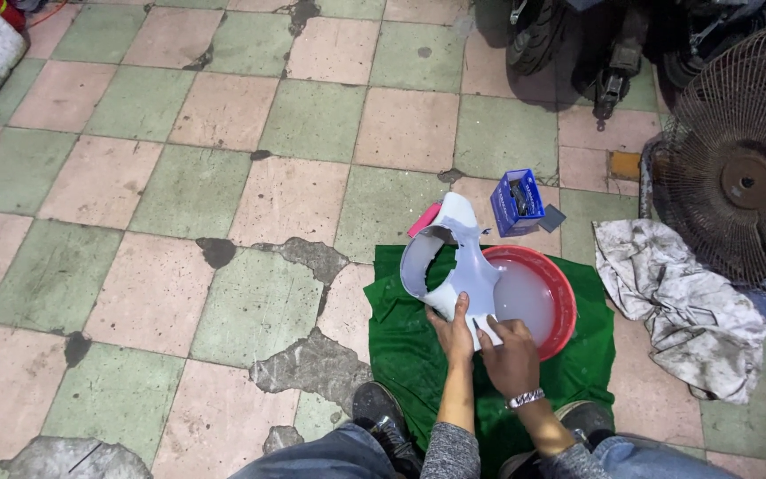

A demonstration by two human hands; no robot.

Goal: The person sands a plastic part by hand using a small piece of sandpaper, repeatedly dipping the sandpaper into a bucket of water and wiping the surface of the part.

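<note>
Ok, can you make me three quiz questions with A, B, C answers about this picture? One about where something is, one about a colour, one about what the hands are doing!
1. Where is the blue box?
A. On the floor beyond the basin
B. Inside the basin
C. On the fan

2. What colour is the cloth under the basin?
A. Yellow
B. Green
C. Black

3. What are the two hands doing?
A. Resting on the knees
B. Holding the fan
C. Gripping the white panel

Answers:
1. A: the blue box stands on the tiles past the red basin.
2. B: the green cloth lies spread beneath it.
3. C: the left hand and right hand both grasp the white panel at the basin's edge.
</note>
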